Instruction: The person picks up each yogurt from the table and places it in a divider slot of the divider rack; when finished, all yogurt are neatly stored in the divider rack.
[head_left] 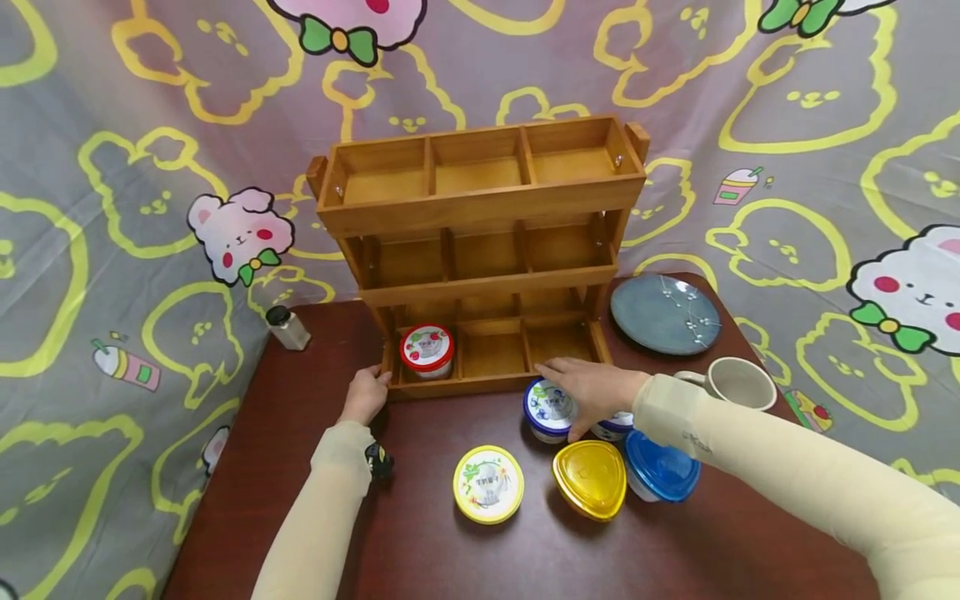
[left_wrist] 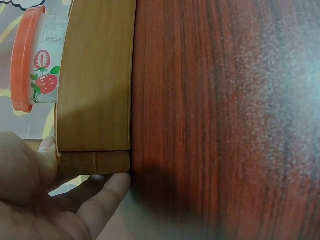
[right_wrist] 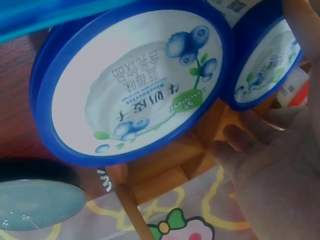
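- Clock positions are read on the head view, centred on my right hand (head_left: 596, 390), with twelve at the top.
- My right fingers, parted about a lid's width, grip the blueberry tub (head_left: 551, 410) at eight o'clock, just before the shelf (head_left: 480, 205); thumb at its near edge, fingertips at the far one. Whether its base is off the tabletop (head_left: 420, 554), I cannot tell.
- Good handling, in my judgement: seat thumb and fingertips low on opposite sides, since pressure on the lid alone could pry it loose. The second blueberry tub (head_left: 615, 426) crowds in at five o'clock, so a straight lift seems safer than a drag.
- My left hand (head_left: 365, 393), at nine o'clock, pinches the shelf's lower left corner between thumb and fingers, a grip suited to steadying the frame.
- The shelf, at eleven o'clock, has three tiers of compartments; the bottom-left one holds the red-lidded tub (head_left: 427, 350).
- Other lidded tubs: yellow-lidded tub (head_left: 488, 485) at eight, gold-lidded tub (head_left: 590, 480) at six, blue triangular-lidded tub (head_left: 663, 468) at half past four. Their lids are on; I cannot tell the contents.
- The mug (head_left: 742, 392) lies at three, the plate (head_left: 660, 321) at half past one.
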